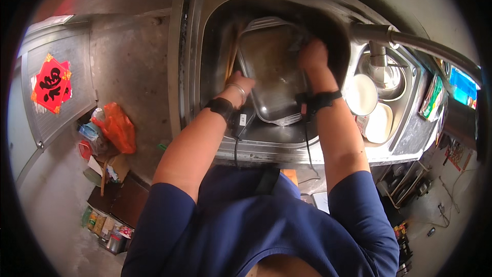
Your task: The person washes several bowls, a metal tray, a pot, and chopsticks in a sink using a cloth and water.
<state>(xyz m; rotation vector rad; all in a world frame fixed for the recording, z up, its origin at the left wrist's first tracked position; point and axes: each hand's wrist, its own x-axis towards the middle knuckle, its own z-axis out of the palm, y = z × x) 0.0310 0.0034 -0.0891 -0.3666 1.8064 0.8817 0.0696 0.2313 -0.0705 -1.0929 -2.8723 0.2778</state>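
A rectangular baking dish (273, 69), apparently glass with ribbed end handles, sits tilted inside the stainless steel sink basin (215, 111). My left hand (241, 84) grips the dish's left rim, with a silver bangle at the wrist. At the dish's upper right side, my right hand (315, 55) has its fingers curled around a blurred greyish scrubbing cloth or pad (298, 41). Motion blur and shadow hide its exact form. Thin wooden sticks (231, 52), probably chopsticks, lean in the basin left of the dish. Dark straps with cables circle both wrists.
A metal faucet (378, 55) extends over the smaller right basin, which holds a metal pot (398, 80), a white bowl (361, 94) and a pale oblong dish (379, 123). An orange plastic bag (117, 129) and boxes stand at left.
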